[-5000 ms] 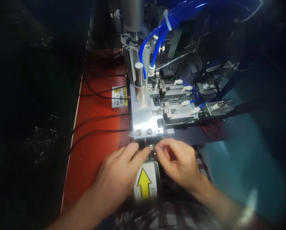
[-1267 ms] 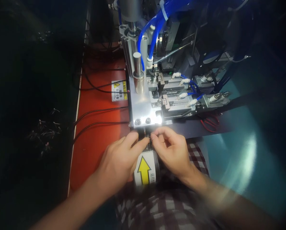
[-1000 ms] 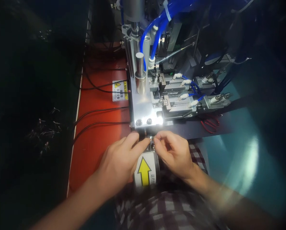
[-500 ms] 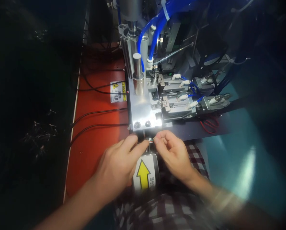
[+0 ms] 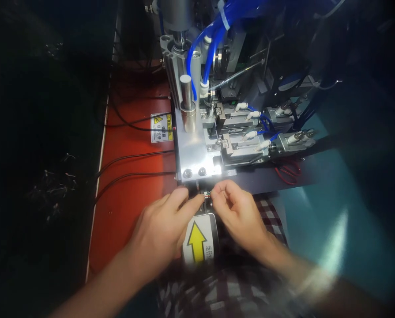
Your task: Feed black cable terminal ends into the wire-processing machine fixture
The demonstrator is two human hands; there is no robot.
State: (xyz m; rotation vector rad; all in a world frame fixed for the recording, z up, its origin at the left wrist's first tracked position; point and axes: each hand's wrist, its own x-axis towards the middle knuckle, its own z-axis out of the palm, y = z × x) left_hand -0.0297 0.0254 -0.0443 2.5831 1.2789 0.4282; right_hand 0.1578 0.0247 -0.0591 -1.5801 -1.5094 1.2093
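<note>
Pinching thin wires (image 5: 208,194), curled right hand (image 5: 239,213), smooth metal plate (image 5: 193,152)

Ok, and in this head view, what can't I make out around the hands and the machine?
- Head view: small piece at the fingertips, too small and partly covered by them.
- Head view: how the left hand grips, hidden by its own back and thumb.
- Head view: scattered bits at left, dim and blurred.
- Head view: blue tubes, cut off by the top edge.
</note>
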